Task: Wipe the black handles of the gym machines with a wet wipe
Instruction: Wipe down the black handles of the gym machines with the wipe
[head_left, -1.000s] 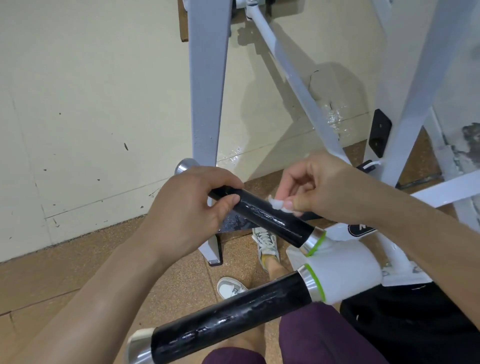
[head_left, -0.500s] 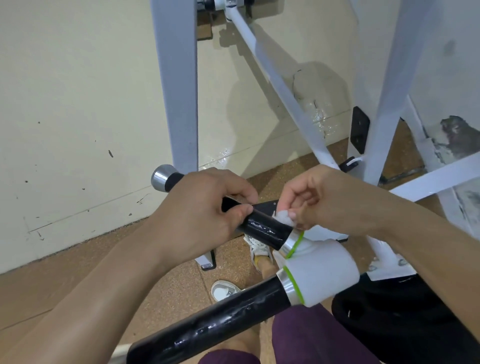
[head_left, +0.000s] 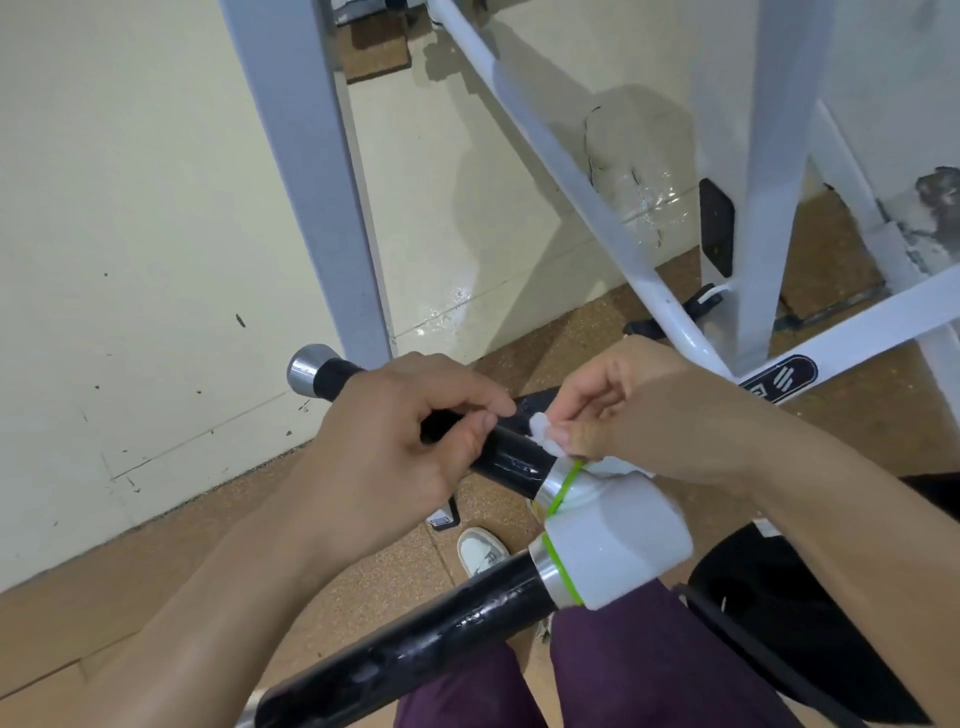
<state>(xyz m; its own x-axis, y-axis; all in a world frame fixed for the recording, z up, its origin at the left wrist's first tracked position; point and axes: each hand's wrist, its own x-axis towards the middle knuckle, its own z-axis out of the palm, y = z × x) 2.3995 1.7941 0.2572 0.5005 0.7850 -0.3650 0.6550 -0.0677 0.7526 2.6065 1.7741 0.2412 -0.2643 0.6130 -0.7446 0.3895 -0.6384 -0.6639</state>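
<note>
Upper black handle (head_left: 511, 460): it runs from a chrome end cap (head_left: 304, 370) at upper left down to a chrome collar with a green band (head_left: 563, 488) at the white hub (head_left: 613, 540). Its exposed surface is glossy.

Wet wipe (head_left: 543, 434): a small white wad, lying on top of the handle just above the collar.

Right grip (head_left: 623, 410): fingertips pressed together, pinching the wipe against the handle.

Left grip (head_left: 410, 447): fingers curled round the same handle between cap and wipe, thumb lying on top close to the wad.

Lower black handle (head_left: 415, 660): it leaves the hub toward lower left, with neither grip on it.

Markings: I see a black oval badge (head_left: 779, 382) with white characters on the white frame rail. I cannot read them.

Change: a second ago the wipe sat mid-handle; half a second ago it was already at the collar end, where it remains. The left grip previously sat near the cap; a stretch of black now shows between them.

Surroundings: cork floor (head_left: 363, 571), cream wall (head_left: 156, 208), a white shoe (head_left: 480, 551) and purple trousers (head_left: 649, 665) below.
</note>
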